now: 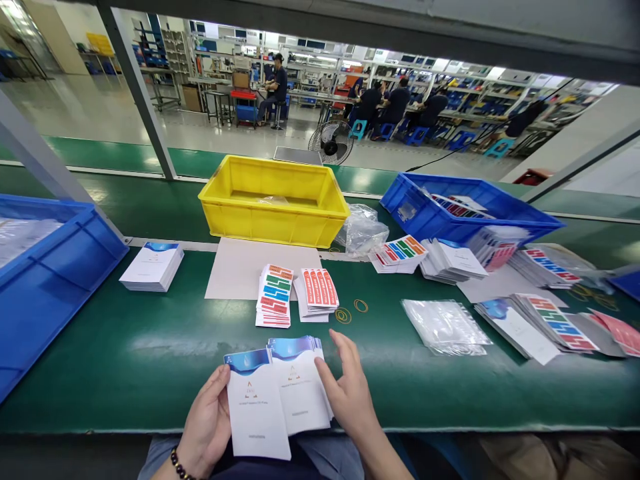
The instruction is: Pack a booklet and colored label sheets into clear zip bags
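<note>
My left hand (pixel 207 413) grips the left edge of a white booklet (pixel 257 417) with a blue wave along its top. Partly beneath this booklet lies a fanned stack of matching booklets (pixel 303 393), near the table's front edge. My right hand (pixel 353 390) is open at the stack's right side, thumb close to its edge and fingers apart; whether the thumb touches is unclear. Beyond the hands sit a pile of multicoloured sticker sheets (pixel 275 297) and a pile of red sticker sheets (pixel 319 293). Rubber bands (pixel 343 315) lie beside them.
A yellow bin (pixel 275 223) stands at the back, a blue bin (pixel 470 230) behind right, another blue bin (pixel 60 287) at left. A booklet stack (pixel 153 268), clear plastic bags (pixel 445 327) and more printed piles (pixel 520 330) rest on the green table (pixel 150 373).
</note>
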The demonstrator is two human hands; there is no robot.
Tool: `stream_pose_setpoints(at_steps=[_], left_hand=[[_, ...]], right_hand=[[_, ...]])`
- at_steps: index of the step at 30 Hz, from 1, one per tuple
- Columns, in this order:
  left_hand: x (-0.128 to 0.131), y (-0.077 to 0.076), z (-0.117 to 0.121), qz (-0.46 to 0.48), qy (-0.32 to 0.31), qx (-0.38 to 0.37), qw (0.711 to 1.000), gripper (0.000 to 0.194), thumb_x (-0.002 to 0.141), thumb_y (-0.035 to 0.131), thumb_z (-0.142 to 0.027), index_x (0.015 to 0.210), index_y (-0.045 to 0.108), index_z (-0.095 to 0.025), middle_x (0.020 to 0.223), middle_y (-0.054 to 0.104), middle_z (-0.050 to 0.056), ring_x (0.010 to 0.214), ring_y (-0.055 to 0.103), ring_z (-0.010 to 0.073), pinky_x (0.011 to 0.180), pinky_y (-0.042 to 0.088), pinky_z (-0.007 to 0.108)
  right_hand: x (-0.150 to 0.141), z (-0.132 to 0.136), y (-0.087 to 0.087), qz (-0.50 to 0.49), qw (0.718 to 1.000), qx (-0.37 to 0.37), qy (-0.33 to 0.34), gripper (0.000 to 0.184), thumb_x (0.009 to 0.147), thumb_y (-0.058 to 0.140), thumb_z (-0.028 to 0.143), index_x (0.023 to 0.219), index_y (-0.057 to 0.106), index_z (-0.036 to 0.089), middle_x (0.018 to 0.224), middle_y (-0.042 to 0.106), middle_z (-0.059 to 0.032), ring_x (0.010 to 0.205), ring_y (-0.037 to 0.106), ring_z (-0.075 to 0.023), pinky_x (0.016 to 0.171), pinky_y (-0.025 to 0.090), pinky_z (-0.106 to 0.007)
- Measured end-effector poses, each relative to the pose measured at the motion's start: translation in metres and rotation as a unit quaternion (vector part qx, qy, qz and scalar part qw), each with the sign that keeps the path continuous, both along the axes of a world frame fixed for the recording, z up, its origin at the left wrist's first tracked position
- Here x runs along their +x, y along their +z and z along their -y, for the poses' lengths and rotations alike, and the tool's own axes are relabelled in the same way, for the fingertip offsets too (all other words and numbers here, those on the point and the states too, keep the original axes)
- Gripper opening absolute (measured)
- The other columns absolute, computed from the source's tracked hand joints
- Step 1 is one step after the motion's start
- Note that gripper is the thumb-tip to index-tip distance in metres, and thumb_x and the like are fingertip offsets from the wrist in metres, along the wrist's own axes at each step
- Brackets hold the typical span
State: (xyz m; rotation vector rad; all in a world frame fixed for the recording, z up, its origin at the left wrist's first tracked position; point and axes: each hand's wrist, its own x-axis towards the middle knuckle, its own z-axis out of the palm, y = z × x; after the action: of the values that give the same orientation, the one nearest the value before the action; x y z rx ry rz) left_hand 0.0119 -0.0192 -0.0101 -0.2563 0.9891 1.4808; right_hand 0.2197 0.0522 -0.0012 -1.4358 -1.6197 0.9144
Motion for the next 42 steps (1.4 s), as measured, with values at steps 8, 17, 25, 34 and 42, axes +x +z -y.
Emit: stream_pose_setpoints(at_steps=[8,17,25,34,42], left_hand=[[0.005,-0.002,0.000,-0.027,-0.036,0.038,0.998,0.016,0.067,0.073,-0.017,0.064,0.058,-0.014,0.059,0.060,-0.002,0.056,0.059,0.0113,0.057,0.051,0.022],[0.005,0.002,0.003,-0.057,-0.034,0.038,0.997,0.020,0.064,0.076,-0.021,0.064,0.057,-0.015,0.057,0.056,-0.003,0.053,0.054,0.0090,0.056,0.049,0.020],[0.006,0.001,0.003,-0.048,-0.033,0.037,0.998,0.021,0.062,0.077,-0.021,0.066,0.057,-0.016,0.056,0.056,-0.004,0.053,0.053,0.0085,0.056,0.048,0.019],[0.005,0.001,0.003,-0.033,-0.040,0.041,0.998,0.022,0.062,0.077,-0.023,0.066,0.056,-0.015,0.060,0.060,-0.002,0.056,0.056,0.0104,0.057,0.050,0.021],[0.006,0.000,0.001,-0.046,-0.037,0.038,0.998,0.019,0.062,0.076,-0.020,0.065,0.058,-0.015,0.059,0.060,-0.002,0.056,0.056,0.0098,0.056,0.049,0.019]], right_hand=[[-0.039,0.022,0.014,-0.138,0.922,-0.216,0.290,0.047,0.088,0.032,0.052,0.069,0.056,0.016,0.065,0.053,-0.0021,0.063,0.049,-0.0150,0.061,0.040,-0.026],[-0.048,0.024,0.015,-0.059,0.949,-0.187,0.247,0.041,0.085,0.035,0.047,0.055,0.027,0.020,0.057,0.030,0.0041,0.055,0.029,-0.0104,0.052,0.025,-0.023],[-0.046,0.024,0.008,-0.043,0.952,-0.197,0.232,0.041,0.083,0.036,0.048,0.055,0.031,0.020,0.057,0.030,0.0034,0.056,0.030,-0.0110,0.053,0.025,-0.024],[-0.045,0.022,-0.001,-0.151,0.924,-0.250,0.246,0.051,0.080,0.039,0.061,0.052,0.038,0.018,0.053,0.032,0.0031,0.052,0.029,-0.0100,0.049,0.027,-0.023],[-0.048,0.029,0.010,-0.089,0.975,-0.104,0.174,0.031,0.089,0.037,0.040,0.078,0.053,0.017,0.064,0.050,0.0012,0.059,0.046,-0.0123,0.056,0.037,-0.021]])
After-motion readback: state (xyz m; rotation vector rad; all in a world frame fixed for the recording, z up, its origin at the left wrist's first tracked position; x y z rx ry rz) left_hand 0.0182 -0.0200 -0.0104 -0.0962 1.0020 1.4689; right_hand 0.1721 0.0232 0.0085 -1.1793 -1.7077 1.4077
